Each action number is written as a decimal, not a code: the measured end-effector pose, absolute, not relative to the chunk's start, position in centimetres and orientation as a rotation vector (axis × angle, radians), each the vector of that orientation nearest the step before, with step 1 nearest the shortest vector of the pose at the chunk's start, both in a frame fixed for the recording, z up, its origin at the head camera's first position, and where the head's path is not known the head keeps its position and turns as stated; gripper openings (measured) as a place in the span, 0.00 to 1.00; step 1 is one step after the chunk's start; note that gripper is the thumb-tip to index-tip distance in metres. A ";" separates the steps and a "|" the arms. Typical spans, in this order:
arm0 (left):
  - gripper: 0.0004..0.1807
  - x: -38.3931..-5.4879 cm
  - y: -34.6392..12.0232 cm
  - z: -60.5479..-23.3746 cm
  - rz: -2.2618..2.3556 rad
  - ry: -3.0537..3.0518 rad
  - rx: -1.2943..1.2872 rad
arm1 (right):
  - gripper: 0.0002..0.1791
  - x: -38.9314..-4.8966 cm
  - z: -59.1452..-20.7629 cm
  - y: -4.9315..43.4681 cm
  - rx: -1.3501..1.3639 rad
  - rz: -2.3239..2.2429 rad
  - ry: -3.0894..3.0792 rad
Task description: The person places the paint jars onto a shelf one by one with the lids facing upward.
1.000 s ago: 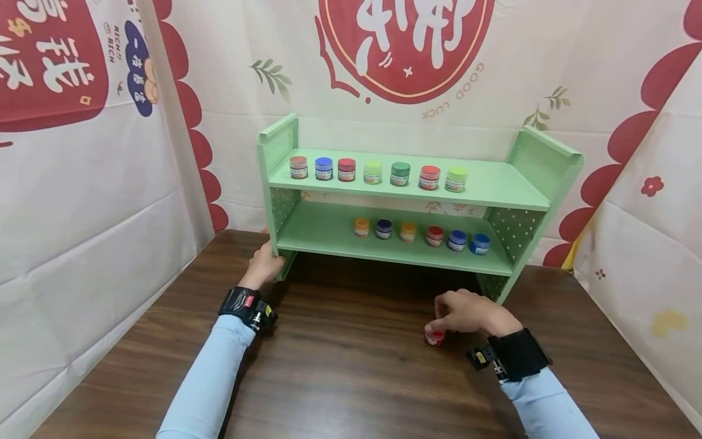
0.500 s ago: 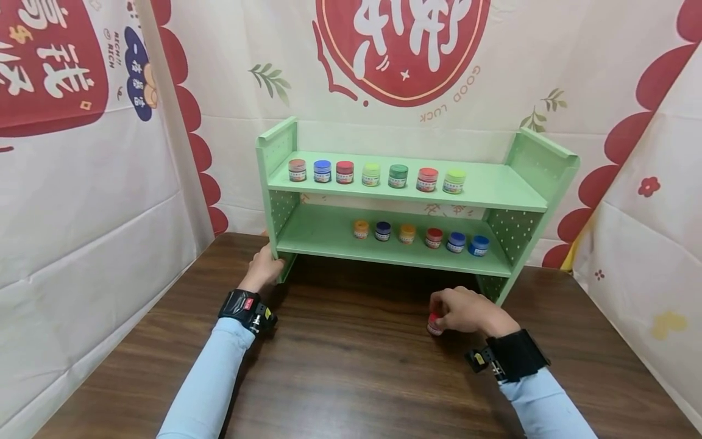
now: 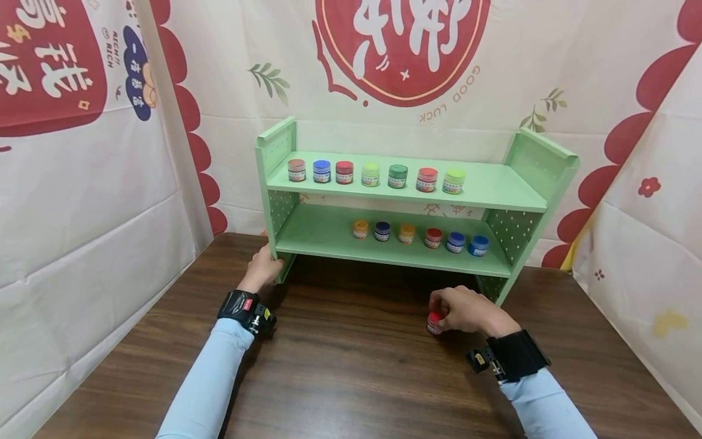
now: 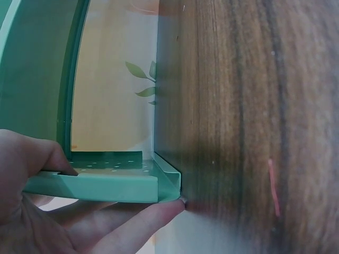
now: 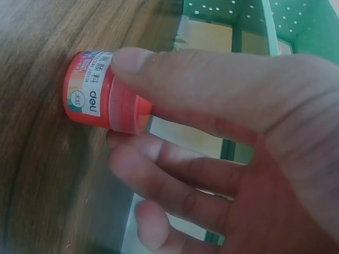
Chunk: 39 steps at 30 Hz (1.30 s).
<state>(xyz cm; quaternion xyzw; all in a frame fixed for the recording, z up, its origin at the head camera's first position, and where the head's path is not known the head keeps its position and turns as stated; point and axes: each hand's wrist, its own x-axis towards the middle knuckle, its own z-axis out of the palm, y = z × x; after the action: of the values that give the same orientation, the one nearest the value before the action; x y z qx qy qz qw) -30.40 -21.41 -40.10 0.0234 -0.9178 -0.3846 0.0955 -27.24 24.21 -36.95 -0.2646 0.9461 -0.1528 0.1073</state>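
Note:
Low at the left end of the green two-tier shelf (image 3: 395,256), my left hand (image 3: 263,267) grips the side panel. The left wrist view shows the thumb on one face of the panel (image 4: 100,185) and the fingers on the other. In front of the shelf's right part, my right hand (image 3: 466,310) pinches a small red paint jar (image 3: 433,324) by its lid. In the right wrist view the jar (image 5: 87,90) has a white "deli" label, with its base right at the wooden table and the thumb on its upper edge.
Several paint jars stand in a row on the top tier, among them a dark green jar (image 3: 397,176). Another row, with a blue jar (image 3: 479,246) at its right end, stands on the lower tier. A printed cloth (image 3: 384,137) hangs behind; the brown table (image 3: 351,366) lies in front.
My right hand has tipped the red jar, then brought it slightly back toward the shelf, and its side now shows more. The left hand keeps its grip on the shelf panel.

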 end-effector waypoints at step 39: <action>0.21 -30.3 -21.4 -40.1 -1.086 -2.728 0.067 | 0.14 -28.3 -37.8 25.4 -0.900 -0.541 2.756</action>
<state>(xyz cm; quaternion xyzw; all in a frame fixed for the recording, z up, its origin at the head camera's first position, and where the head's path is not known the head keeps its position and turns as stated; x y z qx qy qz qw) -30.28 -21.43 -40.10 0.0228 -0.9239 -0.3680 0.1021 -28.34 25.39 -37.84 -0.3039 0.9301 -0.1827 0.0959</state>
